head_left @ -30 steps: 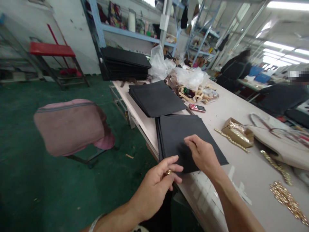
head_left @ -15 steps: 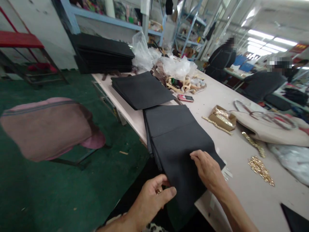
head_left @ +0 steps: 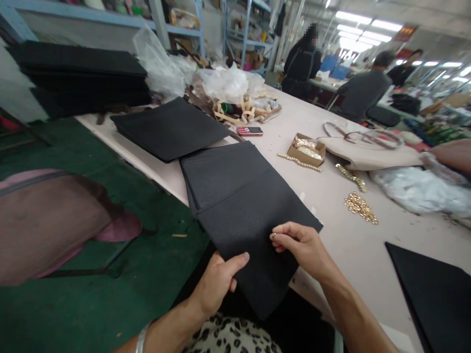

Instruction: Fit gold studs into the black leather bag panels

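Observation:
A black leather-like panel point(head_left: 253, 215) with a seam across it lies on top of a stack and hangs over the table's front edge. My left hand point(head_left: 217, 284) grips the panel's near left edge, its thumb on top and its fingers underneath. Above the panel, my right hand point(head_left: 298, 242) pinches a tiny gold-coloured metal piece point(head_left: 274, 236) between thumb and fingertips. A small dark mark shows in the panel just left of those fingertips. To the right lies a loose pile of gold metal pieces point(head_left: 360, 208).
Further black panels lie in a stack point(head_left: 169, 127) beyond, in a taller pile point(head_left: 81, 73) at the far left, and at the right point(head_left: 434, 289). A cardboard box point(head_left: 307, 151), a phone point(head_left: 249, 131) and a beige bag point(head_left: 375, 152) are on the table. A draped stool point(head_left: 62, 220) stands left.
My left hand has closed on the panel's edge. A gold piece now shows in my right fingertips, which have moved left. The view has swung to the right.

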Motion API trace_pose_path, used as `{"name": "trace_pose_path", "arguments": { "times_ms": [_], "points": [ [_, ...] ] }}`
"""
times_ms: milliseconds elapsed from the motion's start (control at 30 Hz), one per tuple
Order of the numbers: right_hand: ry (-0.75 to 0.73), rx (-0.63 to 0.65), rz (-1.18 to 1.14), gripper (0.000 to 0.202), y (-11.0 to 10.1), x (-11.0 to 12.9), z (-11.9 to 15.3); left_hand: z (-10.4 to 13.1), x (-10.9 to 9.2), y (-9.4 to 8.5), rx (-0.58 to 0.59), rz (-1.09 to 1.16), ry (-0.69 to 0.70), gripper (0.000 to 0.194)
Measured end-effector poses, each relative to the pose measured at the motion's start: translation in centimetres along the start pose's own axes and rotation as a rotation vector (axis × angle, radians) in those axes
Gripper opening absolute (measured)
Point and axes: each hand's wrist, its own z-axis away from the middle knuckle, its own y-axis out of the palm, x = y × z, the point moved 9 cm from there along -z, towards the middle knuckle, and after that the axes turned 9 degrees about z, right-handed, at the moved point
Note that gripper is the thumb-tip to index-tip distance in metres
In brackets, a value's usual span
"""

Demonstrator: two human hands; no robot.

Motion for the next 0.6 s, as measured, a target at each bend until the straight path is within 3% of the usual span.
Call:
{"name": "trace_pose_path", "arguments": {
  "times_ms": [100,233,600],
  "points": [
    [0.070,0.057,-0.077,0.032,1.3,-0.1,-0.2,-0.1,0.8,0.1,0.043,0.014,-0.049,0.018],
    [0.037,0.094,-0.011,0.025,2.3,0.8,-0.5,-0.4,1.3,0.3,0.056,0.060,-0.086,0.018],
    [0.016,0.139,0.039,0.023,3.3,0.9,-1.2,-0.8,1.6,0.0,0.048,0.107,-0.118,0.022]
  ]
}}
